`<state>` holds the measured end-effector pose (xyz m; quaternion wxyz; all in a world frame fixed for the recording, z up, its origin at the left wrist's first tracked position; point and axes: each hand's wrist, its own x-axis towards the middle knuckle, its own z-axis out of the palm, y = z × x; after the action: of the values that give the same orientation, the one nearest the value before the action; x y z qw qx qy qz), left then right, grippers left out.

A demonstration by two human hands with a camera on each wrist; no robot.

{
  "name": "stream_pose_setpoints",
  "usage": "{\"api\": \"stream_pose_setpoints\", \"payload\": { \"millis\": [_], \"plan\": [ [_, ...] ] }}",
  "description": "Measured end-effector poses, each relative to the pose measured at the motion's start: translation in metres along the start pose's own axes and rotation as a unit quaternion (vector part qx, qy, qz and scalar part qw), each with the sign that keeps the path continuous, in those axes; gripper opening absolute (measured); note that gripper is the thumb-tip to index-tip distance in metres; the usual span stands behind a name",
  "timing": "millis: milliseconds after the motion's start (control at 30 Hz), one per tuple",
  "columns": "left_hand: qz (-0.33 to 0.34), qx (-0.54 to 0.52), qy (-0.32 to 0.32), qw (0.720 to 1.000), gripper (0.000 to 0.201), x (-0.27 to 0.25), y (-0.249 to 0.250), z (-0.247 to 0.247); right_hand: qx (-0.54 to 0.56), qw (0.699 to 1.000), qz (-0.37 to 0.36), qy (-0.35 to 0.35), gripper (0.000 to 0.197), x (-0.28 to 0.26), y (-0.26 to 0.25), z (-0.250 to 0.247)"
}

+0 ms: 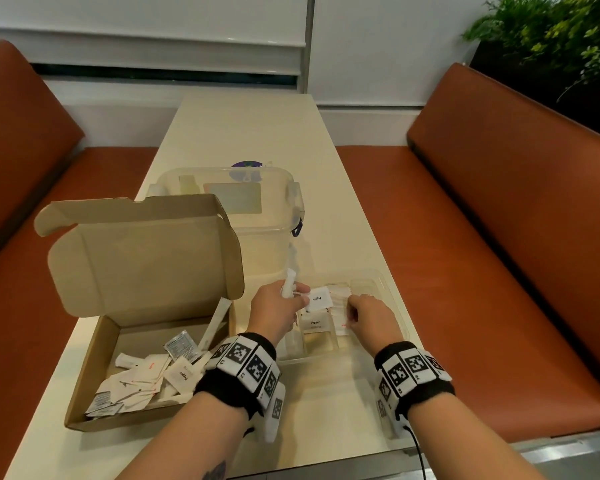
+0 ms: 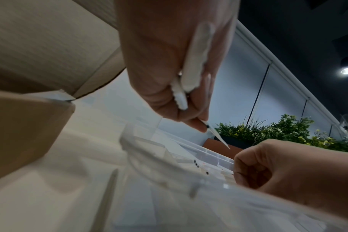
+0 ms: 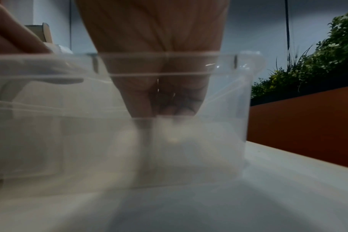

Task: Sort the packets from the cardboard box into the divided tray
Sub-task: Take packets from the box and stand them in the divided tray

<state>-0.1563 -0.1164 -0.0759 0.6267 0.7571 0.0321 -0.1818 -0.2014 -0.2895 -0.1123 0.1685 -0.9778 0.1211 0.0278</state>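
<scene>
The open cardboard box (image 1: 94, 358) sits at the left with several loose packets (image 1: 142, 382) inside. To its right lies the clear divided tray (image 1: 392, 292) (image 3: 238, 94), with a pepper packet (image 1: 315, 323) and other white packets in its compartments. Over the tray's left side, my left hand (image 1: 300, 297) (image 2: 204, 125) grips white stick packets (image 1: 288, 284) (image 2: 197, 62) in the palm. Its fingertips pinch a flat pepper packet (image 1: 320, 298). My right hand (image 1: 352, 315) (image 3: 165, 113) reaches down into a middle compartment, fingers curled on a red-printed white packet (image 1: 343, 324).
A clear lidded plastic container (image 1: 257, 209) stands behind the box and tray. A stick packet (image 1: 215, 320) leans on the box's right wall. Orange benches (image 1: 499, 237) flank the narrow table. Green plants (image 1: 551, 39) stand at the far right.
</scene>
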Motion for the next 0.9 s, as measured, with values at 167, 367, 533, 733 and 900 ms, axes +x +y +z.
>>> {"api": "stream_pose_setpoints", "payload": {
  "millis": [167,367,533,733,900],
  "plan": [
    [0.003,0.005,-0.001,1.000,0.013,0.000,0.001,-0.001,0.002,1.000,0.007,0.002,0.014,-0.001,-0.001,-0.002],
    [0.001,0.004,0.003,1.000,0.011,0.000,0.001,-0.004,-0.031,0.999,0.011,-0.002,0.017,0.002,-0.006,-0.004],
    [0.004,-0.006,0.023,1.000,0.014,-0.001,0.002,-0.007,0.104,0.991,0.011,0.087,0.025,-0.003,-0.022,-0.014],
    [0.009,-0.020,0.046,0.999,0.007,-0.001,0.004,-0.008,0.383,0.922,0.023,0.055,0.010,-0.001,-0.055,-0.034],
    [0.022,0.008,0.011,1.000,0.007,-0.003,0.001,-0.010,0.381,0.924,-0.014,0.024,0.008,0.003,-0.057,-0.045]
  ]
}}
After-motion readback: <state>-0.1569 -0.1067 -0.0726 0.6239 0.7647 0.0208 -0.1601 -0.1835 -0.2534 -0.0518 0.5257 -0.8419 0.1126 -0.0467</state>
